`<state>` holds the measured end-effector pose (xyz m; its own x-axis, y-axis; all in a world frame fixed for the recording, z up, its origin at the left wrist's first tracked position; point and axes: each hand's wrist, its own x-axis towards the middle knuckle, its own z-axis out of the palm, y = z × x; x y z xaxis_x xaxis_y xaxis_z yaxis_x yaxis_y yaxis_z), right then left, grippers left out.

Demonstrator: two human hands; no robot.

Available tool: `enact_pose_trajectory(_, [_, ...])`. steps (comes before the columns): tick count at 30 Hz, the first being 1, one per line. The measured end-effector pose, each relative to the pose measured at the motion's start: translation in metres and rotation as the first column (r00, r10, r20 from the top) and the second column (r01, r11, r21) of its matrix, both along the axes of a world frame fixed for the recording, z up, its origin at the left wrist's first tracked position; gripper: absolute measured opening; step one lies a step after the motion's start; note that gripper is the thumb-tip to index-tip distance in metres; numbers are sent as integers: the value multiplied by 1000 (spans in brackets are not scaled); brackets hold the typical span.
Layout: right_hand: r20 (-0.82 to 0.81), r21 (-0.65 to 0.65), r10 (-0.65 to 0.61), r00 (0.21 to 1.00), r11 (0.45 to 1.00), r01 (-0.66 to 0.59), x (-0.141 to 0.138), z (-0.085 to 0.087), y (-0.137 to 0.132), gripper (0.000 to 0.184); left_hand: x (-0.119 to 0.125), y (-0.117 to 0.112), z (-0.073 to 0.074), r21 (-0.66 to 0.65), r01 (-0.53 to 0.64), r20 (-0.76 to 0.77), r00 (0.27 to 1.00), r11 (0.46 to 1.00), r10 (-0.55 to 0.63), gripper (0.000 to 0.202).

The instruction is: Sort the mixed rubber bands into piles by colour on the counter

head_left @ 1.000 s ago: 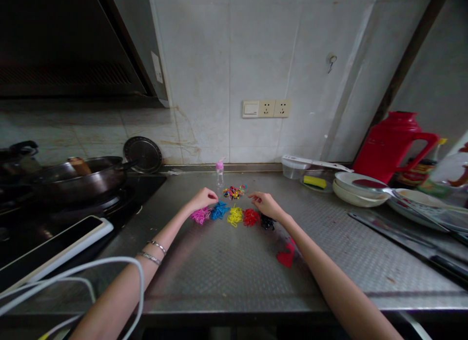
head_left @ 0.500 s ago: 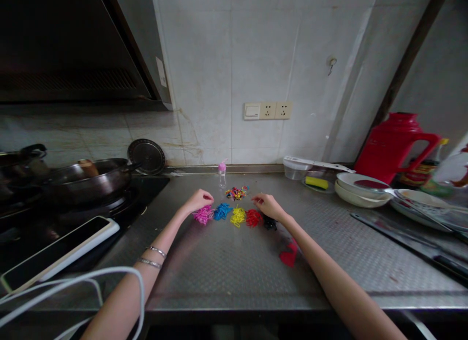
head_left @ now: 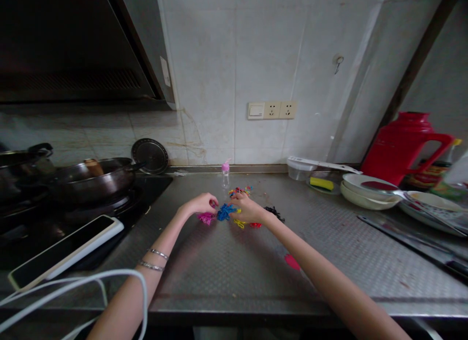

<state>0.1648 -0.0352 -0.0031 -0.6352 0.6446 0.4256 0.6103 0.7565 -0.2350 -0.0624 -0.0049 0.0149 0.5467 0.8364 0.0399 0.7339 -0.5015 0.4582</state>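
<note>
Small coloured rubber bands lie in separate piles on the metal counter (head_left: pixel 204 271). My left hand (head_left: pixel 201 203) is over the pink rubber bands (head_left: pixel 206 218), fingers curled in and fingertips close to the blue rubber bands (head_left: pixel 225 211). What it pinches, if anything, is too small to make out. My right hand (head_left: pixel 248 208) reaches across the yellow rubber bands (head_left: pixel 239 223) and red rubber bands (head_left: pixel 255 225), partly hiding both. Its fingers stretch toward the blue pile, thumb apart from them. Behind it is a mixed-colour pile (head_left: pixel 239 190); black rubber bands (head_left: pixel 274 213) lie beside its wrist.
A small pink-capped bottle (head_left: pixel 225 175) stands near the wall. On the left are a pan (head_left: pixel 91 181), a white-edged device (head_left: pixel 66 252) and a white cable (head_left: pixel 109 272). Bowls (head_left: pixel 365 196), a red thermos (head_left: pixel 398 150) and a knife (head_left: pixel 409 245) occupy the right.
My right hand has moved left from above the red and black piles to the yellow and blue ones, its fingers opening out. My left hand has shifted slightly right. The view has turned a little left.
</note>
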Motion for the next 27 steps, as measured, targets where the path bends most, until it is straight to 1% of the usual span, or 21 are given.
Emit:
enact_pose_trajectory(3, [59,22,-5,998,1000,4,-16,-2,-3,35,5,-2,-3,6,20,-42,999,1000,-20,32])
enact_pose_trajectory(6, [73,11,-36,997,999,35,-26,-4,-4,38,9,-3,-5,2,28,-75,997,1000,-27,27])
enact_pose_trajectory(9, [65,-3,-65,996,998,65,-29,-5,0,41,10,-4,-6,0,15,-89,996,1000,-15,23])
enact_pose_trajectory(12, [61,0,-88,994,996,89,-27,-6,7,40,10,-4,-6,11,5,-84,996,1000,-4,21])
enact_pose_trajectory(15, [31,0,-167,985,986,167,-17,-8,19,35,10,-2,-8,23,-2,-80,997,1000,4,17])
enact_pose_trajectory(18, [-2,-22,-296,955,955,296,-1,-10,33,30,7,0,-11,7,-3,-66,998,1000,3,16])
enact_pose_trajectory(20, [-6,-41,-357,934,933,357,12,-11,42,29,5,2,-12,-9,-5,-58,998,1000,5,17])
enact_pose_trajectory(24, [11,-73,-450,893,890,449,39,-14,57,30,-1,5,-14,-31,-9,-64,998,999,7,19])
enact_pose_trajectory(27, [40,-87,-495,868,864,496,56,-20,67,32,-3,5,-13,-52,-10,-81,997,999,6,21])
